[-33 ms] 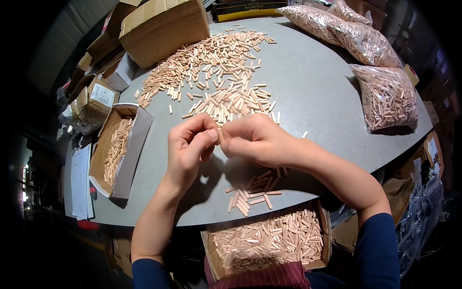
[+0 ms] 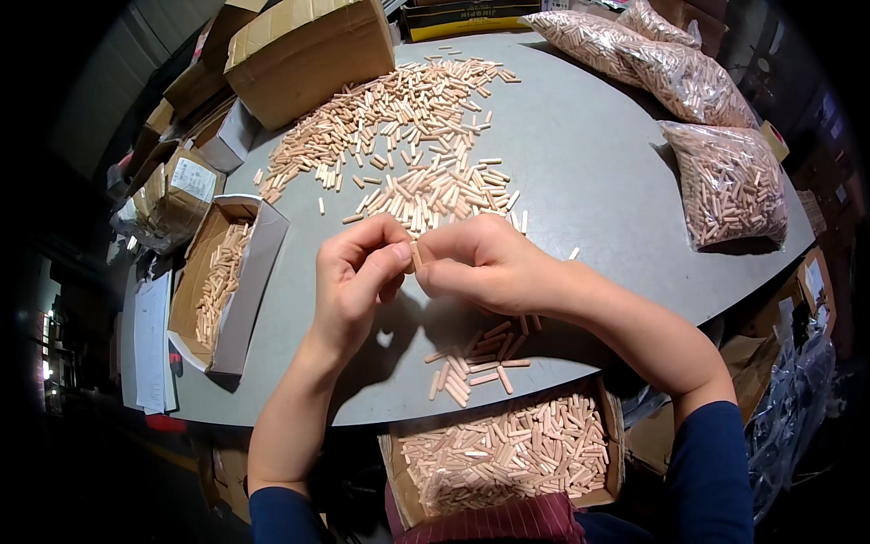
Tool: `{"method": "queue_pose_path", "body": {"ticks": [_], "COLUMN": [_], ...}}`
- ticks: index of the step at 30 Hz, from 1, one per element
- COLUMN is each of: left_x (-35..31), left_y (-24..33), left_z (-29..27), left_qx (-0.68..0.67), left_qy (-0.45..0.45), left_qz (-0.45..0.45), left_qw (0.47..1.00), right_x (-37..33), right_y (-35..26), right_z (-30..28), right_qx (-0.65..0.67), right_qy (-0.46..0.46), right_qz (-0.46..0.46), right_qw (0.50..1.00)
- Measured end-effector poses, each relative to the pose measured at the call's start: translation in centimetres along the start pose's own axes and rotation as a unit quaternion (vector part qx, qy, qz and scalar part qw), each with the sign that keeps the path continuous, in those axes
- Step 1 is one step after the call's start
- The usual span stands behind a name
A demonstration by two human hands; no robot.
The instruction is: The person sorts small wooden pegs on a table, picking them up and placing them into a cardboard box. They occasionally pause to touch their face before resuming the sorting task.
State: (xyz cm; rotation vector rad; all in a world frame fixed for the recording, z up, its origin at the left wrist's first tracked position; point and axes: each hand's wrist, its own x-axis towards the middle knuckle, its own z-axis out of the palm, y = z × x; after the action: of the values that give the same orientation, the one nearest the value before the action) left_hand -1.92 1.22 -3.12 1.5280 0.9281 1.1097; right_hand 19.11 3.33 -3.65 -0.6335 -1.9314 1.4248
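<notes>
My left hand (image 2: 352,276) and my right hand (image 2: 485,266) meet over the table, fingertips together. A small wooden dowel (image 2: 416,257) stands nearly upright between them, pinched by the fingers of both hands. Just beyond my hands lies a loose heap of pale dowels (image 2: 435,192), which runs back into a larger pile (image 2: 390,109). Closer to me, below my right hand, a small group of dowels (image 2: 467,363) lies scattered near the table's front edge.
The grey table (image 2: 580,190) has a curved edge. At left sits a long open carton (image 2: 258,295) partly filled with dowels. An open box (image 2: 390,471) full of dowels is below the front edge. Clear bags of dowels (image 2: 729,186) lie at right; a cardboard box (image 2: 308,59) stands behind the pile.
</notes>
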Motion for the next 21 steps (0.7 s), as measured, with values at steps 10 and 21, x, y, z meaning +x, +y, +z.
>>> {"method": "queue_pose_path", "body": {"ticks": [10,21], "left_x": [-0.3,-0.2], "left_y": [-1.7,-0.2], "left_z": [0.3,0.6], "left_qx": [0.219,0.119], "left_qy": [-0.006,-0.001], "left_qz": [0.116,-0.001], "left_qw": [0.969,0.993], "right_x": [-0.2,0.2], "right_y": [1.1,0.5], "right_z": [0.7,-0.2], "right_qx": [-0.235,-0.223], "right_qy": [0.045,0.092], "right_qz": [-0.088,-0.114], "right_qw": [0.967,0.964]}}
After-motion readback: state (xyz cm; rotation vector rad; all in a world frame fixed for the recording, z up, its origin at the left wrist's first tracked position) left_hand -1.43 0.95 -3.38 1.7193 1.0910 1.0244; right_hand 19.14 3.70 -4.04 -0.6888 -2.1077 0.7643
